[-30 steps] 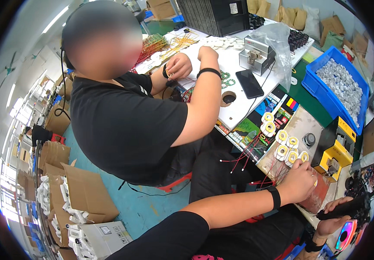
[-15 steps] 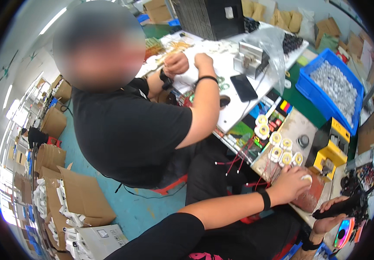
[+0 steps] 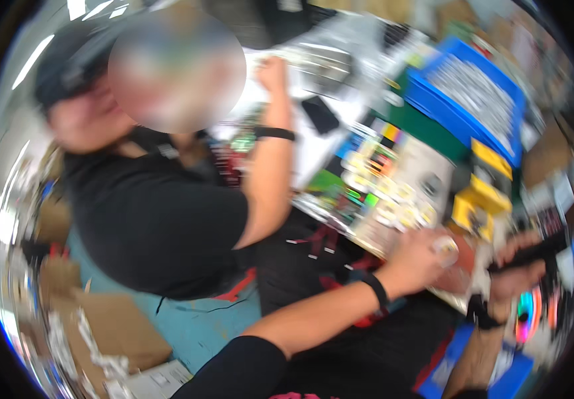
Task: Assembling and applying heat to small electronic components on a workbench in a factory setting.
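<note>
My left hand (image 3: 414, 265) is closed on a round white part (image 3: 445, 251) with a yellowish middle, held over a reddish-brown block (image 3: 458, 269). At the right, my right hand (image 3: 514, 274) wraps round a long black tool (image 3: 533, 253); motion blur hides its exact kind. Similar round white parts with yellow centres (image 3: 403, 214) lie in a cluster just beyond my left hand. Red and dark wires with white plugs (image 3: 323, 243) hang over the bench edge beside them.
A yellow-and-black device (image 3: 480, 206) stands behind the block. Farther back is a blue bin (image 3: 426, 100) of small pale parts. A co-worker in black (image 3: 160, 199) sits to the left by a white table with a phone (image 3: 320, 114). A glowing multicoloured gadget (image 3: 528, 316) is near my right wrist.
The view has swung, blurring the picture and shifting most of the scene leftward and up. My right hand and the black tool show more fully. The white part stays in my left hand.
</note>
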Motion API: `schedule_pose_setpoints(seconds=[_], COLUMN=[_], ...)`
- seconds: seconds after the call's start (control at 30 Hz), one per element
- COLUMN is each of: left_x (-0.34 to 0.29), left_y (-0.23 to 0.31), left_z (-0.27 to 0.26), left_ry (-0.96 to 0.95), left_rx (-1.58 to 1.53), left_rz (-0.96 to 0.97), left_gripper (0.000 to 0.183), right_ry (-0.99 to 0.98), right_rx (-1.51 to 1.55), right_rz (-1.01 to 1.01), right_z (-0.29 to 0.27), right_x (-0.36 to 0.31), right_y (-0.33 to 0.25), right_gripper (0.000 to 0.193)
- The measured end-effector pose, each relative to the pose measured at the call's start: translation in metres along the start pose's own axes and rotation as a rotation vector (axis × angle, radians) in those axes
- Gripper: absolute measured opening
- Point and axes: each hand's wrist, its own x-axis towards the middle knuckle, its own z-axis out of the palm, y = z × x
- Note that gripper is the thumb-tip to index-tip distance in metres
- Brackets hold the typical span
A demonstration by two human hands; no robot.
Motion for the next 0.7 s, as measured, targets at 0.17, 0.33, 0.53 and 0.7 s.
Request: schedule_pose_setpoints(seconds=[0.17,0.33,0.53,0.7], left_x=[-0.011,-0.003,-0.001,0.006], left_y=[-0.011,0.000,-0.001,-0.006], left_z=[-0.020,-0.005,-0.002,-0.007], left_ry=[-0.078,-0.139,-0.120,-0.161], left_rx=[0.025,0.027,0.004,0.029], left_rz=[-0.113,-0.104,-0.050,-0.016], left_gripper=[0.030,0.032,0.034,0.038], right_ry=[-0.094,-0.021,-0.068,-0.040], right_rx=[-0.042,-0.220,-0.049,-0.056], right_rz=[-0.062,-0.056,-0.070,-0.038], right_z=[0.050,0.035,0.029,0.025], right_x=[0.049,0.053,0.059,0.056], right_y=[0.018,0.039,0.062,0.070], right_gripper=[0.072,0.087,0.077,0.081])
